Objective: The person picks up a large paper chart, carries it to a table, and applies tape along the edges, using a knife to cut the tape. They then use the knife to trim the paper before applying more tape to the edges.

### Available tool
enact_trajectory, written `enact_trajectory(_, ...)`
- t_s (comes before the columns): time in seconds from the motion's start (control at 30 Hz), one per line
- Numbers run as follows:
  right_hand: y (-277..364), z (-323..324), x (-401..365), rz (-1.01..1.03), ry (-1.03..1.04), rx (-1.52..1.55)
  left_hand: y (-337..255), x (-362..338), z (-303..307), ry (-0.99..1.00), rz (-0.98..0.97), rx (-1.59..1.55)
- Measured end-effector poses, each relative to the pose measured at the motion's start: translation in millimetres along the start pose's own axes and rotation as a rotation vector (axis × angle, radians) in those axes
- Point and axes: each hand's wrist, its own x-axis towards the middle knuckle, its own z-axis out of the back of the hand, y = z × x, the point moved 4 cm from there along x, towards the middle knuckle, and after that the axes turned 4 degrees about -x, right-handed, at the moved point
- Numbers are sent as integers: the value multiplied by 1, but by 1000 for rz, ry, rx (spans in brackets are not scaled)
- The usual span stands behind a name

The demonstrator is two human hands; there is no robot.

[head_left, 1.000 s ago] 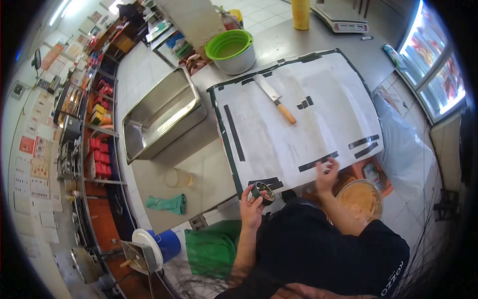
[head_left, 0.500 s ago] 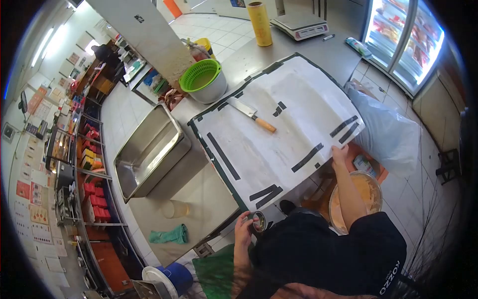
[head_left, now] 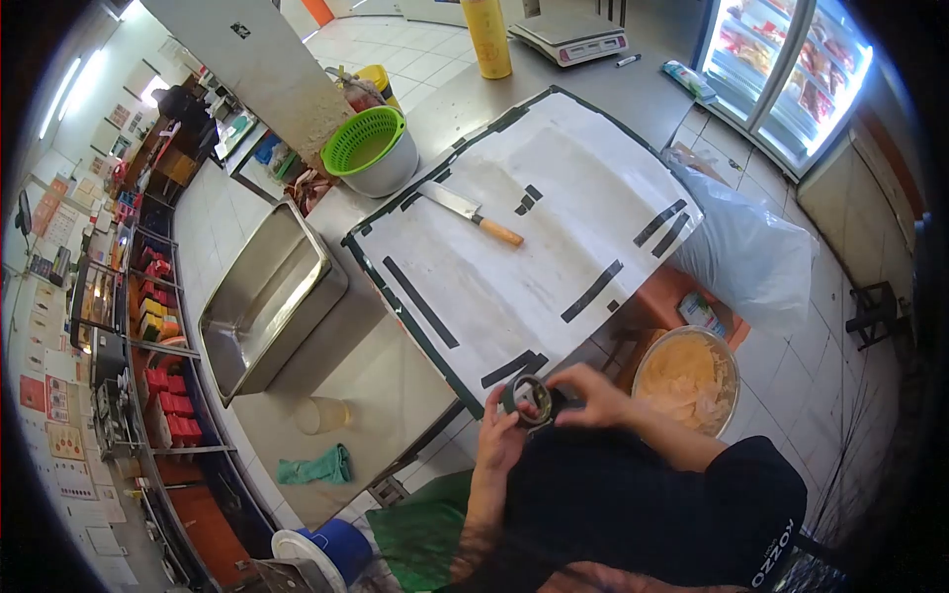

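My left hand (head_left: 499,443) is wrapped round a roll of dark tape (head_left: 511,397), held up close to my body over the near corner of the board. Closed at the roll's right side is my right hand (head_left: 587,397), thumb and fingers pinching the dark tape there. Beyond them lies a white-covered board (head_left: 494,306) with dark taped edges and several black strips of tape stuck on it. A cleaver (head_left: 457,203) with a wooden handle rests on the white surface.
Left stands a deep steel pan (head_left: 267,306), with a cup (head_left: 322,415) and a green cloth (head_left: 314,465) nearby. A green colander (head_left: 364,141) sits in a white bucket behind. Right are a bowl of orange-coated food (head_left: 689,381) and a plastic bag (head_left: 746,262). A scale (head_left: 570,40) stands at the back.
My right hand has left the board's right edge and come over to the tape roll. My left hand has raised the roll slightly and turned it. The view has shifted a little.
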Motion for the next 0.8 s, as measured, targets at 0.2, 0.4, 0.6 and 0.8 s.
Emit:
enact_trajectory(0.2, 3, -16, 2, 95, 55, -235, -4, 12, -32, -82, -59, 284)
enact_trajectory(0.4, 10, 4, 9, 284, 200, -270, -31, -6, -52, -113, -292, 1040)
enact_trajectory(0.6, 21, 5, 21, 399, 226, -285, -39, -25, -73, -125, -569, 1300)
enact_trajectory(0.8, 31, -6, 33, 491, 379, -207, -53, -34, -54, -263, -357, 1092)
